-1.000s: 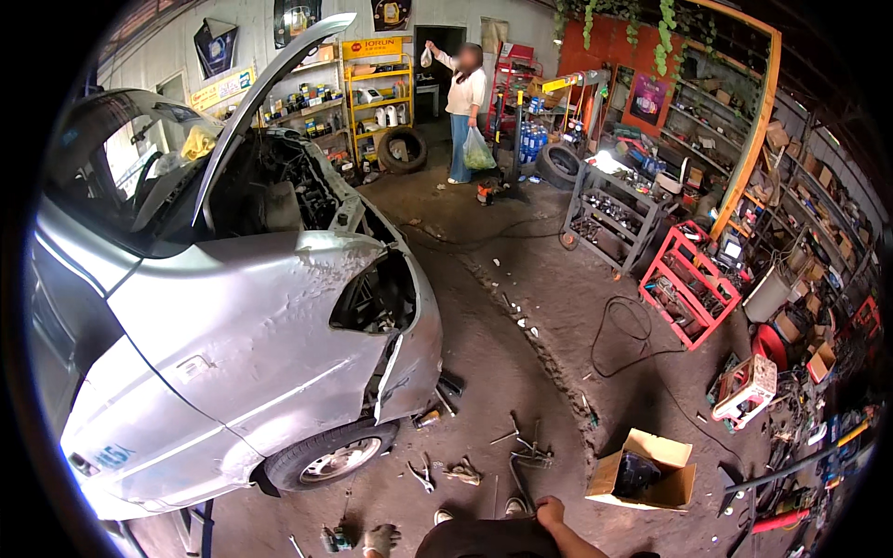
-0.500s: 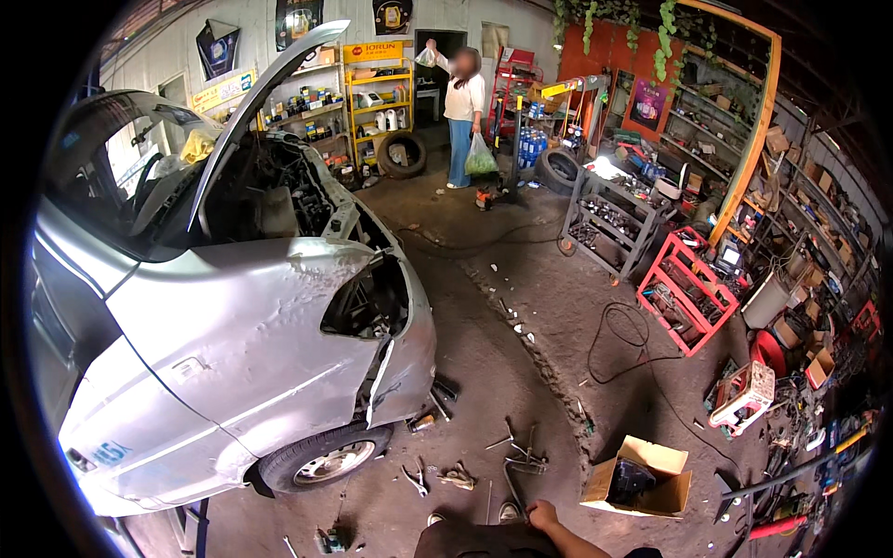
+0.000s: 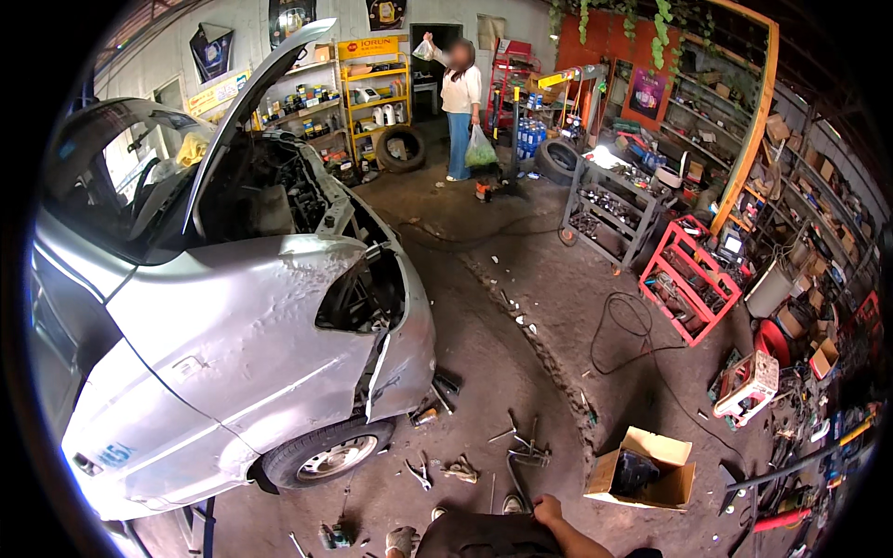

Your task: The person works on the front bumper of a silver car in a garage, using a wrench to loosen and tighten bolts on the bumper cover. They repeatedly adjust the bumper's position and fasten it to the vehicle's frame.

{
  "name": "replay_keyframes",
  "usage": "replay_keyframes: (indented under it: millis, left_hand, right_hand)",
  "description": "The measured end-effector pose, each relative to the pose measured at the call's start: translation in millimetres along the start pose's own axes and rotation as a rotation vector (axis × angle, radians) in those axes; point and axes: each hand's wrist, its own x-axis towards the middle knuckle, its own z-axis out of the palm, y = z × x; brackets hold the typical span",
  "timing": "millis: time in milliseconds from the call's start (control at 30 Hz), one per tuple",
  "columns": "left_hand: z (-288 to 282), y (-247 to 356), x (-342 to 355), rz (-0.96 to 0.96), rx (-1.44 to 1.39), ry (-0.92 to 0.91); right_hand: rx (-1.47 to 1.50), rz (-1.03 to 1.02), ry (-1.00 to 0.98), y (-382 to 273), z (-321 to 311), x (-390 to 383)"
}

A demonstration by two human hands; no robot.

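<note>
The right hand [image 3: 547, 508], bare, shows its fingers curled inward at the lower edge; the end of a bent metal bar [image 3: 518, 479] meets it in the view, but I cannot tell whether the fingers are clamped on that bar or merely pass above it. The left hand [image 3: 402, 539] looks gloved in grey and is partly cut off by the dark clothing [image 3: 488, 537], so whether its fingers are apart or together cannot be told. Nearest to it lie a pair of pliers [image 3: 419, 471], a tan, glove-like item [image 3: 460, 470] and a dark green power tool [image 3: 335, 537], all on the floor. The bar reaches up to a cluster of metal tools [image 3: 532, 453], right in front of the shoes [image 3: 513, 503]; a step forward could catch on these and trip the wearer. To the right stands an open cardboard box [image 3: 603, 476]. Left, the silver vehicle [image 3: 251, 344] has its bumper edge [image 3: 400, 377] gaping beside the headlight opening; a careless brush against that edge might cut skin.
</note>
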Motion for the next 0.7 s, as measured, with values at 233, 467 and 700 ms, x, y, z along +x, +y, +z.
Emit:
replay_keyframes:
  millis: [233, 467, 700]
  left_hand:
    - [-20.0, -19.5, -25.5, 0.181, 0.739, -0.085]
    - [-42.0, -40.6, -12.0, -0.160, -0.188, -0.022]
    - [-22.5, -14.9, 1.5, -0.093, -0.087, -0.015]
  right_hand:
    - [-0.147, -0.011, 0.029, -5.1, -6.9, -4.7]
    - [-0.120, -0.086, 0.061, -40.8, 0.3, -20.2]
    - [-0.149, -0.126, 0.154, -25.6, 13.8, -9.5]
